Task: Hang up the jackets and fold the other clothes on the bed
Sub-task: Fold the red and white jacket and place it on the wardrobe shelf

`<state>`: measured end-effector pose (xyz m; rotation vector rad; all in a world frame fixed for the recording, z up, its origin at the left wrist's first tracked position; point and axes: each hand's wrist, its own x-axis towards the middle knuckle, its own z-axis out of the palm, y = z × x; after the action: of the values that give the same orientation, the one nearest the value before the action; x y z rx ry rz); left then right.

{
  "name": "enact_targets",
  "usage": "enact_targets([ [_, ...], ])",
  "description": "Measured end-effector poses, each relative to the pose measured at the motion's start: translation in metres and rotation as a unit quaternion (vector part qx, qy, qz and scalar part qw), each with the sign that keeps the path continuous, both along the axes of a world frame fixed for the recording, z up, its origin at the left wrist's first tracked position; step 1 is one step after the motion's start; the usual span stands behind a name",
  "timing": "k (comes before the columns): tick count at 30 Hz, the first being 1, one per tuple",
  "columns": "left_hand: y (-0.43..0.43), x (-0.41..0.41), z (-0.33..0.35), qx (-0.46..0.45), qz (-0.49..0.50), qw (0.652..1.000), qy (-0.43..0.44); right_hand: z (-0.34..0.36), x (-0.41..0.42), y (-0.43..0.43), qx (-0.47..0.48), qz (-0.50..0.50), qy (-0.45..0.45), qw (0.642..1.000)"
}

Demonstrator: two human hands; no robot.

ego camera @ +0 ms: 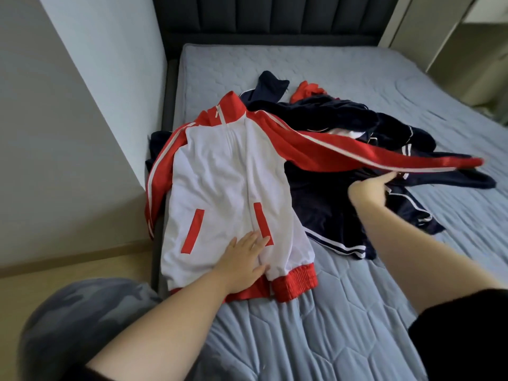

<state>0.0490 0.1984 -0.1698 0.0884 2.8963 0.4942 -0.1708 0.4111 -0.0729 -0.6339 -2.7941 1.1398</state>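
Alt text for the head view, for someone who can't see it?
A white-and-red jacket lies front up on the bed. The left hand presses flat near its hem; the right hand holds its red sleeve over navy clothes.

Bare mattress lies open at the near edge; navy clothes pile crowds the middle.

A white-and-red jacket lies front-up and zipped at the near left of the bed, collar far, red hem near. One red sleeve stretches rightward, blurred, apparently lifted above a heap of white-striped navy clothes. A red garment lies beyond.
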Motion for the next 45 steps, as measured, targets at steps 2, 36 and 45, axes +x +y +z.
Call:
enact_targets([
  [2,-0.001,0.001,-0.001,0.001,-0.003,1.0,-0.017,-0.022,0.023,-0.02,0.035,0.098,-0.108,0.989],
  [36,-0.007,0.0,0.023,-0.039,-0.078,0.993,-0.082,-0.033,0.075,-0.019,-0.056,0.249,-0.22,0.941],
  [45,-0.013,0.002,0.021,-0.001,-0.058,0.987,-0.149,-0.057,0.106,-0.051,-0.004,0.375,-0.266,0.888],
])
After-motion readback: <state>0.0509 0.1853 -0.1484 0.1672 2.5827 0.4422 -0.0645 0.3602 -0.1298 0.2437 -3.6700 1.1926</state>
